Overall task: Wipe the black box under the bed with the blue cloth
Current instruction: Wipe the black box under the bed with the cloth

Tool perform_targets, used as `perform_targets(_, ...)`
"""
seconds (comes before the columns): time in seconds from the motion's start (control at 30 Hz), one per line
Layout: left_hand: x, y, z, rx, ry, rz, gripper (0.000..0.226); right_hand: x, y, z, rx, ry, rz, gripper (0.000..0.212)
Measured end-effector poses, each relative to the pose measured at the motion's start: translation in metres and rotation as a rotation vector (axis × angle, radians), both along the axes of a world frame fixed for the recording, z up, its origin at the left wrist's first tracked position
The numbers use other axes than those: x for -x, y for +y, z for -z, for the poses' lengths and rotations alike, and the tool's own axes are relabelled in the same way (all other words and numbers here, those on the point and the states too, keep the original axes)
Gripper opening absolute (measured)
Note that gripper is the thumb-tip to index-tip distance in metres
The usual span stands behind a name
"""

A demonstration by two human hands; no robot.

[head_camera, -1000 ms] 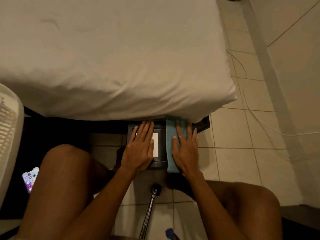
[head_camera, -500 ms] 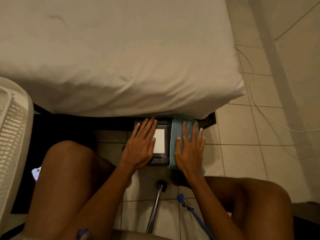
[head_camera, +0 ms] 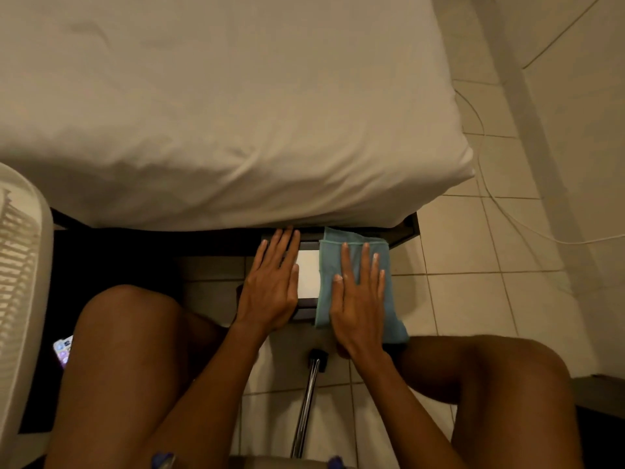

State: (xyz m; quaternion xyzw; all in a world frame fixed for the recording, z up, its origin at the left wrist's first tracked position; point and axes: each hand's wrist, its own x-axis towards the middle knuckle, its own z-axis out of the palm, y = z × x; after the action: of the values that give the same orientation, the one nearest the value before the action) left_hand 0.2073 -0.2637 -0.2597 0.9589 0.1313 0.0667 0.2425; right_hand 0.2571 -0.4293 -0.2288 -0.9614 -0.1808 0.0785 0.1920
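A person's right hand [head_camera: 358,299] lies flat, fingers spread, pressing the blue cloth [head_camera: 355,252] onto the black box [head_camera: 304,311] at the bed [head_camera: 220,113] edge (cloth's long axis runs bedward); the left hand [head_camera: 270,289], open, steadies the box's left side.

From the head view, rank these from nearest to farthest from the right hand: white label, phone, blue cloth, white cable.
1. Blue cloth: directly under the right hand.
2. White label: just to its left, on the box.
3. White cable: far right, on the floor.
4. Phone: far left, on the floor.
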Motion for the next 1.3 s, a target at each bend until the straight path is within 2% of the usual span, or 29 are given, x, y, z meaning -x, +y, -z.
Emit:
perform_targets(0.13, 0.001, 0.001, 0.002, 0.025, -0.006, 0.004, 0.057, 0.022, -0.001, 0.002, 0.015, 0.016, -0.104, 0.071)
perform_targets(0.23, 0.000, 0.002, 0.004, 0.037, -0.010, 0.000, 0.056, 0.017, -0.009, 0.003, 0.021, 0.029, -0.144, 0.072)
perform_targets(0.37, 0.000, 0.002, 0.005, 0.022, -0.021, -0.004, 0.056, 0.002, -0.012, 0.002, 0.006, 0.066, -0.097, 0.065)
perform_targets(0.53, 0.000, 0.002, 0.007, 0.017, -0.023, -0.004, 0.056, 0.011, -0.009, 0.003, 0.066, 0.081, -0.146, 0.079)
perform_targets(0.7, -0.001, 0.001, 0.006, -0.010, -0.028, -0.003, 0.056, -0.005, -0.014, 0.000, -0.026, 0.144, -0.133, 0.074)
perform_targets(0.9, -0.001, 0.001, 0.005, -0.016, -0.020, -0.006, 0.056, -0.005, -0.011, -0.007, -0.077, 0.263, -0.145, 0.091)
perform_targets(1.03, -0.001, 0.000, 0.004, -0.021, -0.036, -0.007, 0.056, -0.011, -0.016, -0.010, -0.204, 0.329, -0.116, 0.082)
perform_targets(1.1, -0.001, 0.001, 0.004, -0.030, -0.031, -0.004, 0.056, -0.013, -0.019, -0.012, -0.200, 0.358, -0.127, 0.083)
perform_targets(1.23, -0.001, 0.002, 0.003, -0.019, -0.024, -0.008, 0.057, -0.007, -0.003, -0.014, -0.096, 0.299, -0.107, 0.096)
perform_targets(1.3, -0.001, 0.002, 0.002, -0.023, -0.022, -0.007, 0.057, -0.009, -0.007, -0.014, -0.129, 0.314, -0.118, 0.094)
